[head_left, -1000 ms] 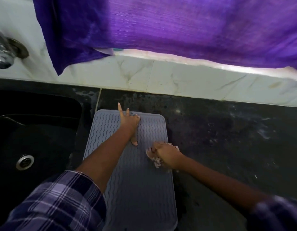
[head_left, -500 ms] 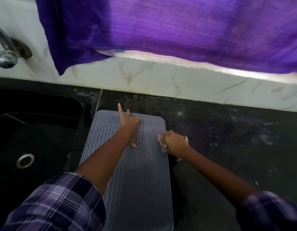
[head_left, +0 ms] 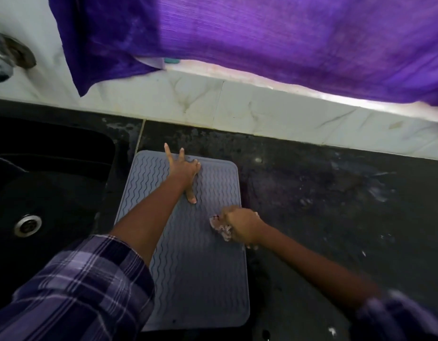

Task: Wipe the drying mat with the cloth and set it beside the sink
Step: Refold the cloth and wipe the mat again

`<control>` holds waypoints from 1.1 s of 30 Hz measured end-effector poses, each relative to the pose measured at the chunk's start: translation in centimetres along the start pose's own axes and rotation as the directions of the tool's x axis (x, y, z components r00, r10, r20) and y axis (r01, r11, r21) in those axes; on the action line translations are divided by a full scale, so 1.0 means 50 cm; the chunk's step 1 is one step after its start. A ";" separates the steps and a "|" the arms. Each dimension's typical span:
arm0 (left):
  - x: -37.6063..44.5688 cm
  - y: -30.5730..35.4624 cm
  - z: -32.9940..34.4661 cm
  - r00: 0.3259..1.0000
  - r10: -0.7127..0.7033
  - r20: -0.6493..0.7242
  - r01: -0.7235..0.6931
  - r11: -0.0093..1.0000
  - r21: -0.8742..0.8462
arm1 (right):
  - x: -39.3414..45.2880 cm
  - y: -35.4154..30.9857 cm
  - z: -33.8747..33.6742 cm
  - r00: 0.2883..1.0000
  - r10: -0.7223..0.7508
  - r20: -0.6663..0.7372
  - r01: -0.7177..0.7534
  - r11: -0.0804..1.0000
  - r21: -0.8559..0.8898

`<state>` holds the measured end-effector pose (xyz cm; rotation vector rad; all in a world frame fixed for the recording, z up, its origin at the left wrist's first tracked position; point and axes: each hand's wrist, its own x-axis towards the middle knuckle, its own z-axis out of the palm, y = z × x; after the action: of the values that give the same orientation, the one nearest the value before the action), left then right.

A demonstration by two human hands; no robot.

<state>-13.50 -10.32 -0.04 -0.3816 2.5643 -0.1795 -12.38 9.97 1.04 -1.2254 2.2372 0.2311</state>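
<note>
Head view, step: we judge we are mid-wipe, working the right edge of the mat; placing it beside the sink is not yet done as a separate act.
Head view, next move: we think the stroke should carry on over the near half of the ribbed surface, with the other hand pinning the mat.
Drying mat (head_left: 195, 279): grey, wavy-ribbed, flat on the dark countertop (head_left: 323, 205), just right of the black sink (head_left: 53, 183).
Left hand (head_left: 184, 171): fingers spread and straight, pressing the mat's far end flat.
Right hand (head_left: 242, 226): curled round the cloth (head_left: 220, 226), a bunched pale rag, at the mat's right edge.
Backdrop: purple fabric (head_left: 262, 38) hangs over the tiled ledge.
</note>
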 end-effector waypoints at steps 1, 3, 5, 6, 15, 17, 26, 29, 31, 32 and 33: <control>-0.005 0.001 0.001 1.000 0.007 -0.009 -0.007 1.000 0.021 | -0.008 0.002 -0.032 0.994 -0.004 0.108 0.001 0.999 0.034; -0.015 0.009 0.006 0.998 0.014 -0.059 -0.010 0.998 0.058 | 0.016 0.010 -0.102 0.990 0.039 0.135 -0.045 0.998 0.038; -0.037 0.023 0.017 0.991 0.036 -0.128 -0.022 0.994 0.112 | 0.083 0.022 -0.143 0.979 0.171 -0.108 -0.163 0.983 0.083; -0.051 0.030 0.025 0.986 0.064 -0.157 -0.043 0.991 0.130 | 0.117 0.019 -0.149 0.942 0.261 -0.213 -0.255 0.965 0.054; -0.132 0.039 0.095 0.993 0.117 0.022 -0.117 0.993 -0.034 | -0.002 -0.083 0.090 0.881 0.344 -0.324 -0.340 0.938 0.072; -0.137 0.033 0.102 0.992 0.123 -0.033 -0.124 0.992 -0.024 | -0.081 -0.116 0.114 0.946 0.256 -0.200 -0.249 0.967 0.060; -0.240 0.054 0.121 0.991 0.122 0.053 -0.124 0.992 0.037 | 0.019 -0.100 0.014 0.819 0.469 -0.331 -0.463 0.880 0.103; -0.247 0.046 0.139 0.990 0.135 0.029 -0.136 0.990 0.028 | -0.005 -0.130 0.099 0.790 0.458 -0.407 -0.446 0.886 0.129; -0.252 0.040 0.142 0.988 0.155 0.017 -0.156 0.988 0.020 | -0.090 -0.170 0.173 0.796 0.428 -0.429 -0.448 0.892 0.058; -0.250 0.039 0.145 0.988 0.156 0.004 -0.156 0.988 0.016 | -0.136 -0.194 0.200 0.818 0.356 -0.452 -0.420 0.906 -0.047; -0.251 0.037 0.146 0.988 0.155 -0.006 -0.155 0.988 0.013 | -0.173 -0.214 0.216 0.859 0.319 -0.399 -0.368 0.928 -0.050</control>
<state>0.16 -5.11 -0.46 -0.1755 2.5846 -0.1404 4.29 14.54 -1.75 -0.9840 2.8266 0.2918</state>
